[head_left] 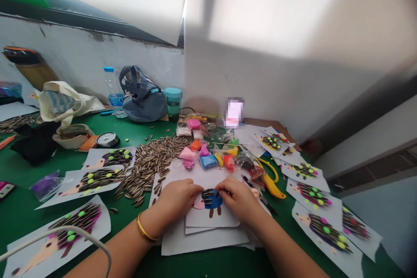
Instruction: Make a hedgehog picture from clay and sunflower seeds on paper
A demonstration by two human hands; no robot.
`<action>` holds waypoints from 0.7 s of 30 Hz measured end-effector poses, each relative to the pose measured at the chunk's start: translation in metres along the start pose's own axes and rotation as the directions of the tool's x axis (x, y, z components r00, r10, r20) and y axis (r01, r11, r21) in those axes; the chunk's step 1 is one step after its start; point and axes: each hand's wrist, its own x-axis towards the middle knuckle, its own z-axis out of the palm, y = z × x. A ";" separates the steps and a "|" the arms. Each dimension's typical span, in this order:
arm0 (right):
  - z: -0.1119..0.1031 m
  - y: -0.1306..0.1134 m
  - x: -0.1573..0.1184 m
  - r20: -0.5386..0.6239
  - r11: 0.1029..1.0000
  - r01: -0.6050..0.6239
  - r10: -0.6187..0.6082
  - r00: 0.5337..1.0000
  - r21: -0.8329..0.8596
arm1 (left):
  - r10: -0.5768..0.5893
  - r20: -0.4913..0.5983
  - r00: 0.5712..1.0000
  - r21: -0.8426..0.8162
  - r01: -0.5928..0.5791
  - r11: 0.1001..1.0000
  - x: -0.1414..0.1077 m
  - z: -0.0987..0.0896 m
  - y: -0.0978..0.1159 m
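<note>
A small hedgehog picture [211,200] lies on white paper in front of me, with a blue clay body, pink face and brown legs. Several striped sunflower seeds stick in the blue clay on its left part. My right hand [236,197] pinches a sunflower seed [217,193] at the right side of the blue body. My left hand [180,195] rests on the paper by the pink face, fingers drawn together; whatever may be between them is hidden. More white sheets [202,243] lie underneath.
A large pile of sunflower seeds [146,165] spreads to the left. Bagged coloured clay [208,160] and yellow-handled scissors [273,186] lie ahead. Hedgehog pictures [325,230] line both sides. A blue bag [145,102], cup [173,102] and lit phone [234,113] stand by the wall.
</note>
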 end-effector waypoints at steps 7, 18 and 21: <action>-0.012 0.007 0.000 -0.149 0.982 -0.061 0.035 0.988 -0.176 | -0.042 0.005 0.999 0.044 0.042 0.998 -0.001 -0.003 0.002; -0.021 0.007 0.003 -0.096 0.912 -0.167 0.141 0.985 -0.375 | -0.035 -0.026 0.999 0.024 0.036 0.999 0.000 -0.003 -0.002; -0.016 0.000 0.002 -0.075 0.964 -0.084 0.067 0.995 -0.253 | -0.048 -0.028 0.998 0.022 0.049 0.999 0.000 -0.003 -0.001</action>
